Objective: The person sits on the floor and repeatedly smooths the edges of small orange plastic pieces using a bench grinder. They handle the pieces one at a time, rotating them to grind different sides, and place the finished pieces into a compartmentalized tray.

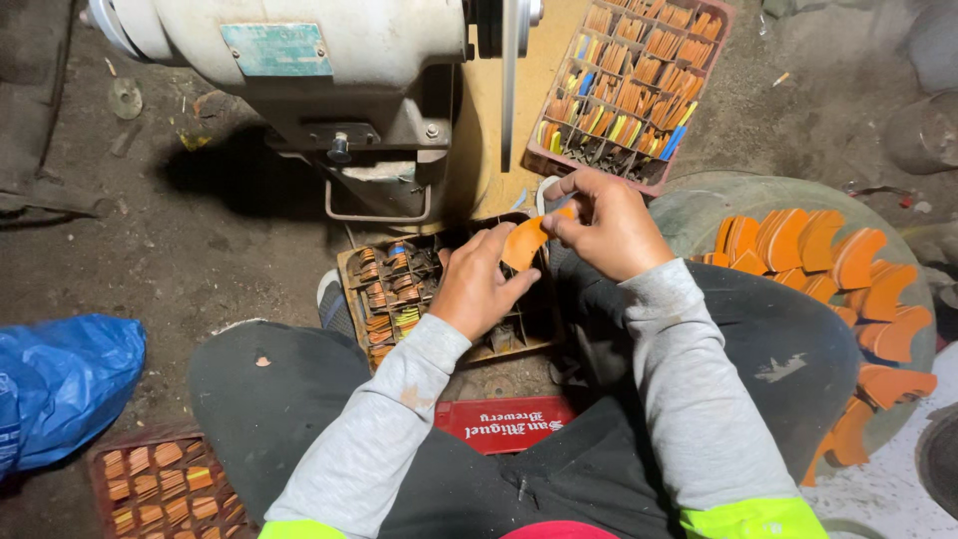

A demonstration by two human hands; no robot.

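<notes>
We see a matt orange curved piece (526,240), leather-like, pinched between our left hand (479,284) and right hand (609,228). Our sleeves (689,369) are soft grey cloth. The machine housing (329,45) is painted metal, dulled. The blue bag (65,384) is glossy plastic; the floor (230,240) is rough and gritty.

Floor (230,250): packed dirt, dark grey-brown, gritty, littered with small scraps. Light comes from above — bright on the machine, falling off toward the edges.

At 12 o'clock, a cream-coloured machine (299,50) on a metal base, casting a black shadow toward 10 o'clock. Behind it, a tan board (494,150).

At 8 o'clock, a crumpled blue plastic bag (60,384).

At 3 o'clock, a round grey slab (699,205).

At 6 o'clock, a red crate (504,424), partly hidden.

At 1 o'clock — dim, grey cylindrical shapes (923,130), too dark to identify.
</notes>
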